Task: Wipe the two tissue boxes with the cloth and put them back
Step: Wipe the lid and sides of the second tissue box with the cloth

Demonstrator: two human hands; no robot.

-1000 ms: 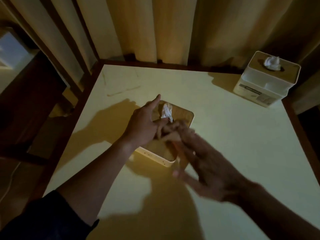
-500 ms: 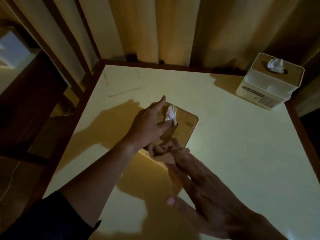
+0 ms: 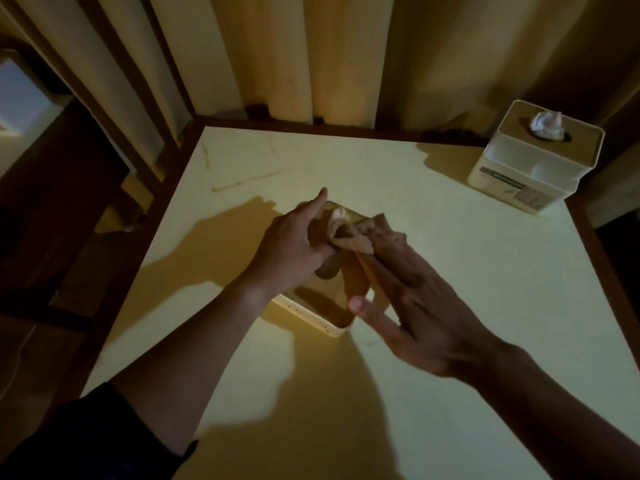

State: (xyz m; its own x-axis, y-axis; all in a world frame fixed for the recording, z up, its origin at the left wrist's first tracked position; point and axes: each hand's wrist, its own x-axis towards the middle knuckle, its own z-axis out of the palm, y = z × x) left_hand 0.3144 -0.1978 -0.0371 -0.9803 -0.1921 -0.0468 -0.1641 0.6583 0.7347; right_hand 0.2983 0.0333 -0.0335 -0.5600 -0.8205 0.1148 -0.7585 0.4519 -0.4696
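Observation:
A white tissue box with a wooden lid (image 3: 332,308) stands in the middle of the table. My left hand (image 3: 294,247) rests on its lid and left side, forefinger stretched out, holding the box steady. A brown cloth (image 3: 356,233) lies bunched on the far part of the lid, next to the tissue tuft (image 3: 338,213). My right hand (image 3: 412,292) presses the cloth with its fingertips, fingers spread flat. A second tissue box (image 3: 530,168), white with a tissue sticking out of its top, stands at the table's far right corner.
The pale table (image 3: 450,306) has a dark wooden rim, and faint streaks mark its far left part. Curtains (image 3: 311,53) hang right behind it. Dark furniture (image 3: 52,202) stands to the left of the table.
My right hand has pushed the cloth from the near part of the lid to its far part, by the tissue tuft. The left hand has stayed on the box.

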